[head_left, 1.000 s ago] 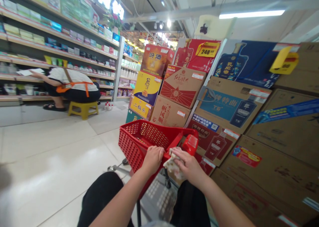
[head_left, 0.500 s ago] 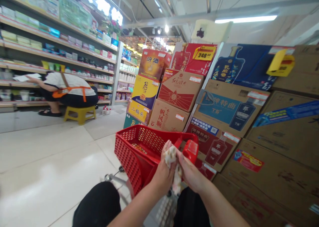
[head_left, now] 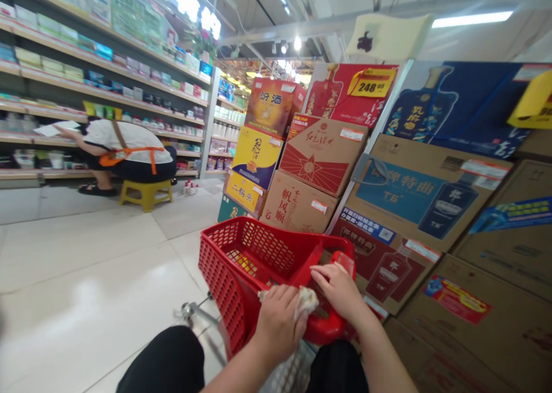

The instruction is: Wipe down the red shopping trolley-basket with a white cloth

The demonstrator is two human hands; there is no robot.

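My left hand [head_left: 282, 318] is closed round a crumpled whitish cloth [head_left: 308, 301], which bunches out beside the thumb and past the fingertips. It lies over the near rim of a red plastic shopping cart [head_left: 228, 283]. To its right, my right hand [head_left: 338, 289] is at the red handle [head_left: 323, 328] end of the cart, back of the hand up. Its fingers stretch forward and left over the red plastic, with nothing held in them. Through the basket's holes some yellow colour shows at the bottom.
Stacked liquor cartons [head_left: 321, 157] rise close behind and right of the cart. A yellow price tag [head_left: 371, 87] hangs on one. At left, a person [head_left: 129, 145] sits on a yellow stool [head_left: 146, 194] facing stocked shelves [head_left: 52, 76]. Small bottles [head_left: 190, 188] stand on the tiled floor [head_left: 86, 278].
My hands were together around the cloth above the cart. Now they are apart: the left has come down onto the cart rim with the cloth, the right has let go and moved right.
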